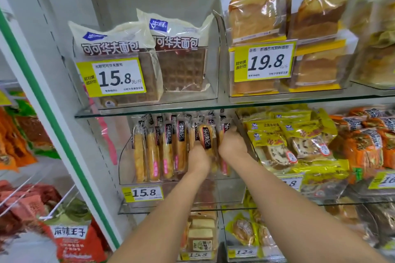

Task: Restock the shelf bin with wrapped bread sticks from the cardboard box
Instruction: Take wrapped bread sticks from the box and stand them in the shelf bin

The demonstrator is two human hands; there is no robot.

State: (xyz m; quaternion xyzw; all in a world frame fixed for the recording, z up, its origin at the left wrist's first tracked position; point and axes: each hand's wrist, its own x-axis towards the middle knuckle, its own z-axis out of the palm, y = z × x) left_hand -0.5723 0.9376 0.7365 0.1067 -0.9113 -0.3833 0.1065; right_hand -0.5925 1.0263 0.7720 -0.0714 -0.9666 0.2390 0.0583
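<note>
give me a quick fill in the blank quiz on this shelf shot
1. The left hand and right hand reach among the wrapped bread sticks, which stand ____ in their clear bin.
2. The lower price tag under that bin reads ____.
3. The packets just right of the bin are mostly ____.
4. The upper price tag by the bagged loaves reads ____.
Missing words: upright; 15.8; yellow; 19.8

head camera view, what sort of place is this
Most likely a grocery or snack shop's bread section: glass shelves carry clear bins of wrapped bread sticks and bagged loaves, with yellow price tags on the fronts.
</note>
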